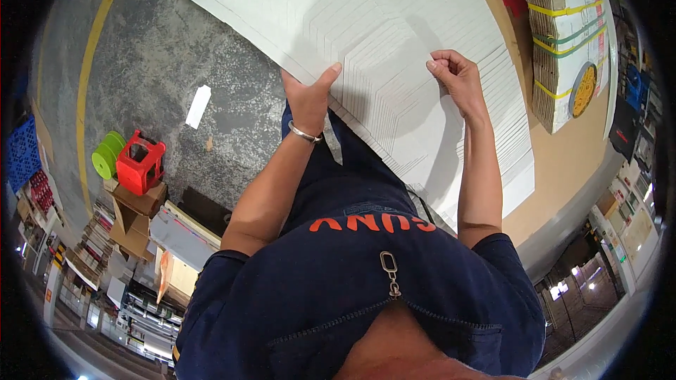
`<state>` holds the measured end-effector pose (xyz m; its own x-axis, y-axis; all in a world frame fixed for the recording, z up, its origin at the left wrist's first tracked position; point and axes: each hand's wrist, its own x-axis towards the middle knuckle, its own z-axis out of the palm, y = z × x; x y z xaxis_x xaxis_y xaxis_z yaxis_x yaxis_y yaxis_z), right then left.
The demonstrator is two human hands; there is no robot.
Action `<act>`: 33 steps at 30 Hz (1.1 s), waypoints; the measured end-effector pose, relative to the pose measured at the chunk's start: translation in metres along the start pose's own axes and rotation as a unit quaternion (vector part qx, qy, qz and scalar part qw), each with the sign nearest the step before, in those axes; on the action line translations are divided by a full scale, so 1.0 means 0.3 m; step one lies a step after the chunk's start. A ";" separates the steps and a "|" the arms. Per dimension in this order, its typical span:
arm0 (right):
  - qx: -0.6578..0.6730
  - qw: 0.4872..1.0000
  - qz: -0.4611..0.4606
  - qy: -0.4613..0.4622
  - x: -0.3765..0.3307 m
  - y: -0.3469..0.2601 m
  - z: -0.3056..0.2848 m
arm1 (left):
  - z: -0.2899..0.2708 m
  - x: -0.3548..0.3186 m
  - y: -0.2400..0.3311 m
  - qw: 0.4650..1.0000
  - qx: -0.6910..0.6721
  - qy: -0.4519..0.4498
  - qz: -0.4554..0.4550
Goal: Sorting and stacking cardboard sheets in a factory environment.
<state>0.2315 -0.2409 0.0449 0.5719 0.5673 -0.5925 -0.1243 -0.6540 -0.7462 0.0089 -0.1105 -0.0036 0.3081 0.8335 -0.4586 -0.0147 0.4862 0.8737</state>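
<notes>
A fanned stack of large white cardboard sheets (401, 98), its edges stepped in many thin lines, spreads in front of me. My left hand (308, 102) is at the stack's near left edge. Its thumb lies on top and its other fingers go under the edge, largely hidden. Over the right half of the sheets is my right hand (459, 81), fingers curled and thumb pressed toward the forefinger. Whether anything thin is pinched there I cannot make out. Shadows of my arms and head fall across the white surface.
A bundle of flat cartons (563, 42) bound with yellow and green straps stands at the right on a brown board (521, 21). To the left are a red plastic stool (141, 162), a green spool (108, 155), a cardboard box (134, 222) and a white paper piece (198, 106) on the concrete floor.
</notes>
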 end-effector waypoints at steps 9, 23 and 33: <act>0.017 1.000 -0.014 0.015 -0.015 0.013 0.000 | -0.009 -0.006 -0.002 1.000 0.027 -0.016 -0.001; -0.041 0.999 0.000 -0.016 -0.033 0.020 -0.037 | 0.011 -0.027 -0.019 0.999 0.033 -0.002 0.024; -0.054 0.998 -0.036 -0.010 -0.053 0.020 -0.038 | 0.001 -0.031 0.000 0.998 0.035 -0.044 0.014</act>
<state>0.2310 -0.2595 0.0534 0.5603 0.6234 -0.5454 0.0045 -0.6608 -0.7506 0.0064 -0.1185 0.0009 0.3914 0.8190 -0.4196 0.0407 0.4401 0.8970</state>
